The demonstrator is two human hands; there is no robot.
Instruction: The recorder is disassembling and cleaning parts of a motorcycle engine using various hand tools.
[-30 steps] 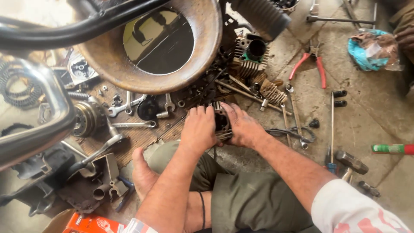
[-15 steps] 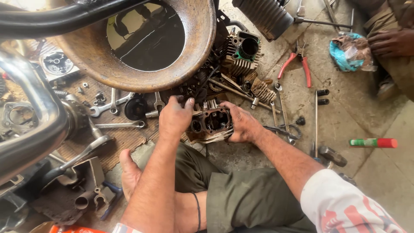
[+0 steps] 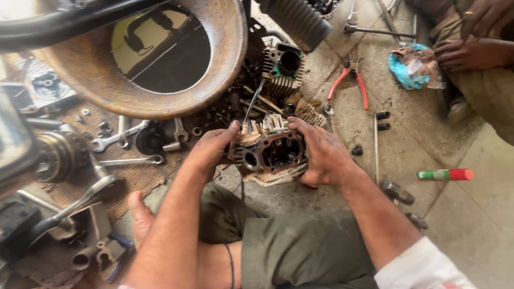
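Both hands hold an engine cylinder head [image 3: 272,152] above the person's knees, its round port facing the camera. The left hand [image 3: 210,151] grips its left side, fingers [image 3: 231,128] curled over the top edge; the right hand [image 3: 321,152] clasps its right side, fingers wrapped around. Beyond the cylinder head stands a finned cylinder block [image 3: 284,67]; to its right lie red-handled pliers [image 3: 350,83] on the floor, and to its left wrenches [image 3: 120,140].
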